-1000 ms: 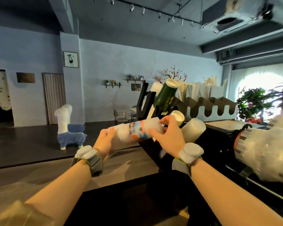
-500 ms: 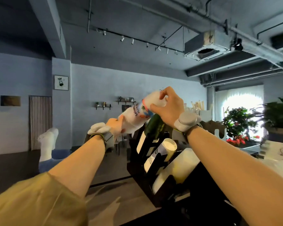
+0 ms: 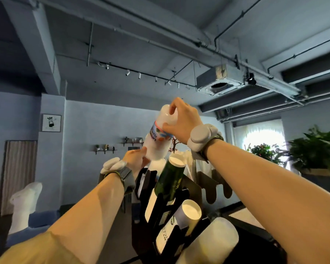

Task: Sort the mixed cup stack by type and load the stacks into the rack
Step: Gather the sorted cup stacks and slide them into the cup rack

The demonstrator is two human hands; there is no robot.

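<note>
Both arms raised; right hand (image 3: 181, 121) grips from above; left hand (image 3: 136, 160) clasps below.

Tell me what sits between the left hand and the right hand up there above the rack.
In the head view, the printed white cup stack spans the gap: left hand grips its lower end, right hand its top.

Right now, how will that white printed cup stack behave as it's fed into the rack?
The printed cup stack is probably light, since fingertips carry it. It may flex or separate, hence the left hand and right hand at both ends. Round, so it could roll in the rack.
</note>
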